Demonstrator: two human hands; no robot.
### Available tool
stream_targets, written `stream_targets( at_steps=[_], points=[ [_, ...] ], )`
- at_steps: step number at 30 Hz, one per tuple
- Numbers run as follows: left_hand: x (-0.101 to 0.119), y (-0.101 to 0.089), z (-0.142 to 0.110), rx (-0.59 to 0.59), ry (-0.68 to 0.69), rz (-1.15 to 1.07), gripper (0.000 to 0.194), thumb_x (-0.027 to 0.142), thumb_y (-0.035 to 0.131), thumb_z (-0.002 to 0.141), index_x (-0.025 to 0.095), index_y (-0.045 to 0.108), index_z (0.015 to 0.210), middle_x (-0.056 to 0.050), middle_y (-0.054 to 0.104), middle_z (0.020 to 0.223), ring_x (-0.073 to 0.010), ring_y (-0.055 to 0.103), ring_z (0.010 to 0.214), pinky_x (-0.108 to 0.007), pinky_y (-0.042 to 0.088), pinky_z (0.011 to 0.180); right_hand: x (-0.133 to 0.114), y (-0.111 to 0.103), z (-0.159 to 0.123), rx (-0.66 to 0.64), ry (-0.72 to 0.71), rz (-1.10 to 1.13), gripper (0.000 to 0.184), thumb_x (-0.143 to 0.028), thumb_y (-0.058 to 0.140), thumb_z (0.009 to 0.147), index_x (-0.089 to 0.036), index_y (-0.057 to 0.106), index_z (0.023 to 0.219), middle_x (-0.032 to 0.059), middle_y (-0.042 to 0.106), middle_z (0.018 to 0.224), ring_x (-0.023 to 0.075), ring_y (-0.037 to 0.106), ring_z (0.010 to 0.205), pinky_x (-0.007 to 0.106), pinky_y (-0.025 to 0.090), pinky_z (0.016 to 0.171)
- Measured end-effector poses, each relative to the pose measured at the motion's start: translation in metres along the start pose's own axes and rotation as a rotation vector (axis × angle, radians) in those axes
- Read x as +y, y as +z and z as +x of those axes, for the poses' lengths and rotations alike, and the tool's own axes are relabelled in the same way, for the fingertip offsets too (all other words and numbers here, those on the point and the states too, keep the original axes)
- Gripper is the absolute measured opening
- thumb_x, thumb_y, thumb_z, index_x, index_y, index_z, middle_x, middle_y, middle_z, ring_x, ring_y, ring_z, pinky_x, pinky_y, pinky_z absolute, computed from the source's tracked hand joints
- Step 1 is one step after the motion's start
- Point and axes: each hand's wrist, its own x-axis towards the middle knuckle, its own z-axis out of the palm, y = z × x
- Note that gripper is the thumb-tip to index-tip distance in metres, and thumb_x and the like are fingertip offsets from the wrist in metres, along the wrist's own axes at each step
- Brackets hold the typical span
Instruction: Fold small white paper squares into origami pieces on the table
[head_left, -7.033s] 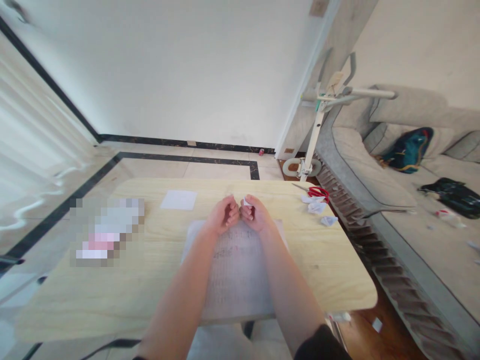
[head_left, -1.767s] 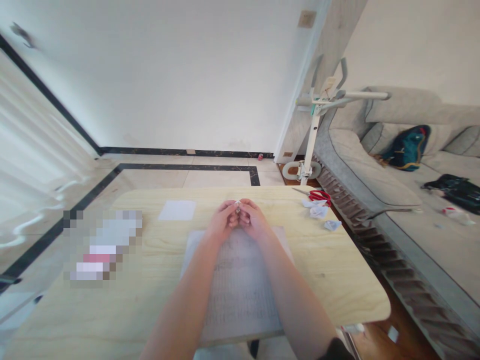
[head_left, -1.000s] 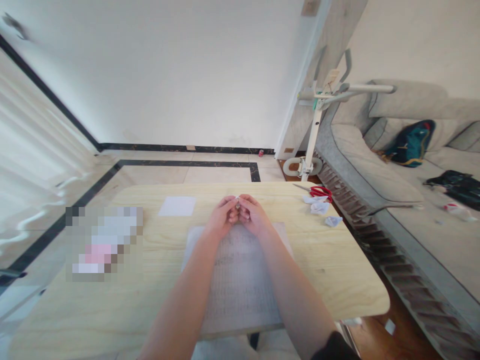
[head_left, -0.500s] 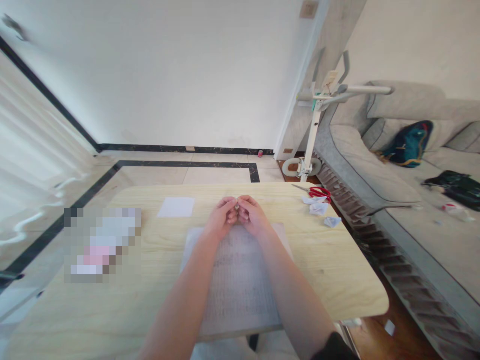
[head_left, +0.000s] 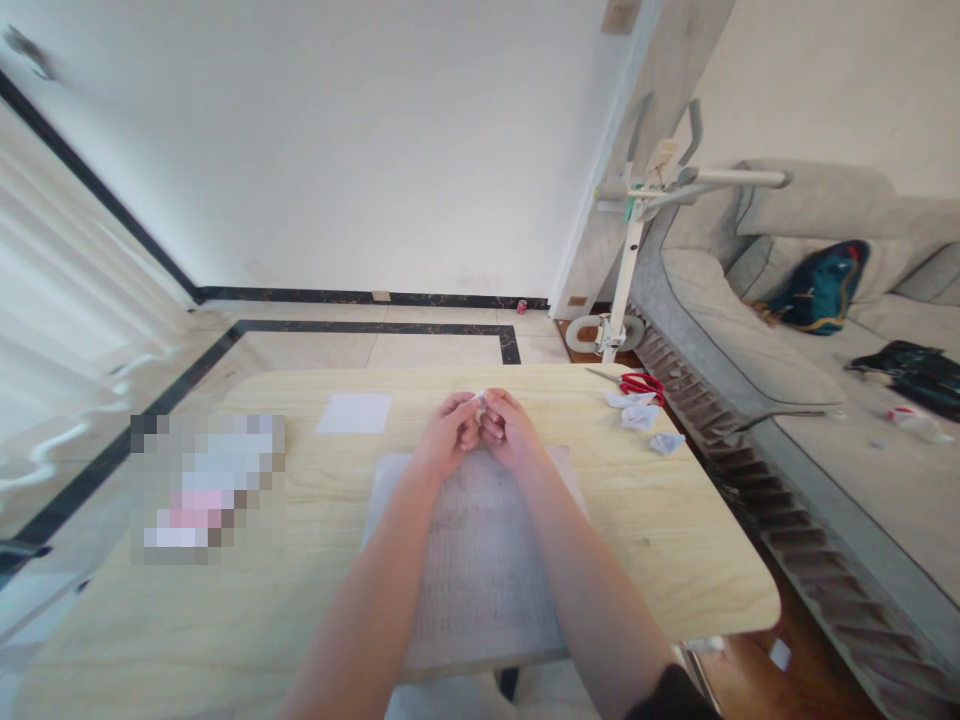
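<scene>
My left hand (head_left: 450,432) and my right hand (head_left: 509,430) meet above the far edge of a grey, printed-looking mat (head_left: 487,560). Their fingers are curled, and both thumbs and forefingers pinch a small piece of white paper (head_left: 481,397) between them. Most of that piece is covered by the fingers, so its shape is unclear. A flat white paper sheet (head_left: 354,413) lies on the table to the left of my hands.
The light wooden table (head_left: 315,600) has rounded corners. At its far right lie red-handled scissors (head_left: 640,385) and several crumpled or folded papers (head_left: 639,415). A blurred-out item (head_left: 217,480) rests at the left. A grey sofa (head_left: 825,440) stands beyond the right edge.
Both hands have shifted very slightly to the right and the fingertips have moved a little. More of the white paper shows between them now.
</scene>
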Motion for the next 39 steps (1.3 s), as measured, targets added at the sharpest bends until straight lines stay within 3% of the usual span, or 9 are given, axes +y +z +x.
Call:
stream_targets(
  at_steps=[7, 13, 17, 22, 39],
  points=[
    [0.0038, -0.0002, -0.0005, -0.011, 0.004, -0.079, 0.025, 0.028, 0.071, 0.065, 0.014, 0.055, 0.078, 0.001, 0.054, 0.064, -0.0036, 0.045, 0.045, -0.014, 0.025, 0.034, 0.0042, -0.0017, 0.0017, -0.024, -0.009, -0.059, 0.020, -0.032, 0.067, 0.069, -0.019, 0.056, 0.078, -0.0067, 0.053, 0.056, 0.0019, 0.034, 0.034, 0.015, 0.019, 0.030],
    [0.0051, 0.0005, 0.0014, 0.027, -0.031, -0.125, 0.025, 0.037, 0.064, 0.069, 0.014, 0.052, 0.068, -0.001, 0.055, 0.062, -0.0050, 0.046, 0.044, -0.016, 0.026, 0.034, 0.0047, -0.0013, 0.0026, -0.008, -0.021, -0.088, 0.020, -0.032, 0.066, 0.068, -0.018, 0.058, 0.079, -0.0042, 0.058, 0.058, 0.0027, 0.037, 0.035, 0.015, 0.022, 0.032],
    [0.0024, 0.0001, 0.0010, 0.039, 0.003, -0.099, 0.022, 0.029, 0.067, 0.066, 0.015, 0.051, 0.070, 0.001, 0.054, 0.059, -0.0050, 0.046, 0.044, -0.015, 0.026, 0.034, 0.0055, -0.0003, 0.0019, -0.005, -0.024, -0.131, 0.019, -0.033, 0.064, 0.069, -0.018, 0.052, 0.070, -0.0050, 0.056, 0.053, 0.0033, 0.036, 0.034, 0.016, 0.020, 0.031],
    [0.0006, -0.0021, -0.0004, 0.004, 0.016, -0.060, 0.025, 0.022, 0.066, 0.065, 0.019, 0.050, 0.084, 0.006, 0.048, 0.054, -0.0037, 0.038, 0.037, -0.015, 0.022, 0.032, 0.0046, 0.0015, -0.0003, -0.016, -0.029, -0.167, 0.019, -0.027, 0.064, 0.068, -0.021, 0.054, 0.083, -0.0113, 0.045, 0.042, 0.0027, 0.027, 0.029, 0.016, 0.016, 0.029],
    [-0.0025, -0.0038, -0.0005, -0.009, 0.029, 0.032, 0.022, 0.023, 0.062, 0.066, 0.020, 0.045, 0.079, 0.009, 0.041, 0.047, -0.0028, 0.029, 0.030, -0.014, 0.016, 0.029, 0.0051, -0.0002, 0.0007, -0.056, 0.016, -0.174, 0.012, -0.021, 0.058, 0.066, -0.021, 0.049, 0.075, -0.0117, 0.045, 0.040, 0.0022, 0.025, 0.025, 0.015, 0.012, 0.027]
  ],
)
